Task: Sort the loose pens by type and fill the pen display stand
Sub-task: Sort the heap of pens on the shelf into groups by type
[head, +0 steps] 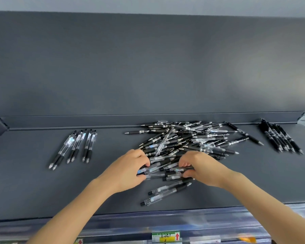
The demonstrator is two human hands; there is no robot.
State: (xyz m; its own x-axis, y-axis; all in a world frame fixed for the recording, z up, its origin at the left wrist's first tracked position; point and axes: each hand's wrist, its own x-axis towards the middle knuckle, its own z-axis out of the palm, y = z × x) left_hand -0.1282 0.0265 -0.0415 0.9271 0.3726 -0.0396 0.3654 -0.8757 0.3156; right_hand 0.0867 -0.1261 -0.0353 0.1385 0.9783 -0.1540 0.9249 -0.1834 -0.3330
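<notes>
Mixed pile of pens (pixel 187 138) sits mid-shelf, running from the back lip towards the front. A sorted row of clear pens (pixel 74 147) lies well apart towards the left end, and a row of black pens (pixel 280 136) lies near the right end. Both hands work the near edge of the pile. The left hand (pixel 128 171) has its fingers curled down over a small clutch of clear-barrel pens (pixel 165 170). The right hand (pixel 202 168) has thumb and fingers bent round the other end of the same clutch. A few stray pens (pixel 165 191) lie just in front, nearer the front edge of the shelf (pixel 33 187). Judged handling: light, rigid plastic with smooth barrels that roll and slip, while the rubber grip sleeves give better purchase. Best taken mid-barrel or at the grip, several aligned at once, since the clips can snag neighbours. Hidden: the fingertips are buried among the pens, so I can't count how many are held. The pile's lower layers are covered and types deep inside are hard to tell. No display stand in view. The price label (pixel 165 236) below is unreadable.
</notes>
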